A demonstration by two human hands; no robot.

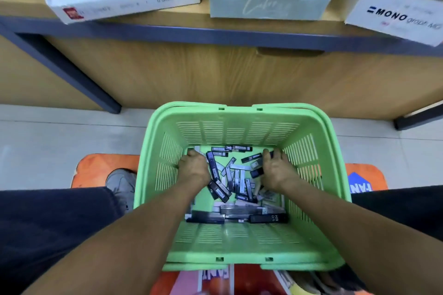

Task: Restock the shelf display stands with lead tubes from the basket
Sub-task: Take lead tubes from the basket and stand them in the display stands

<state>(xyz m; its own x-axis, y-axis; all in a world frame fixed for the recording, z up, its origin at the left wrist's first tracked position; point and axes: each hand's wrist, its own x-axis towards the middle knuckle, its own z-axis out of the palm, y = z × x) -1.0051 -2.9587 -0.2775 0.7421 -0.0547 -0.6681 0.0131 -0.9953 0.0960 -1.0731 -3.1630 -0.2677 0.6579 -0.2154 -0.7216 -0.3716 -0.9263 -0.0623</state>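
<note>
A green plastic basket (242, 244) stands on the floor between my knees. Several black and grey lead tubes (233, 179) lie loose on its bottom. My left hand (194, 166) is down at the left side of the basket, fingers curled, with a pale tube end sticking out past the knuckles. At the right side, my right hand (275, 166) curls over dark tubes, and one shows by the thumb. On the shelf above stand three display stands: a white one (124, 5), a pale green one (268, 5) and a MONO one (393, 17).
The wooden shelf has a dark grey front edge (215, 33) and dark legs (79, 74). An orange mat (103, 170) lies under the basket on the tiled floor. My grey shoe (122, 184) and dark trouser legs flank the basket.
</note>
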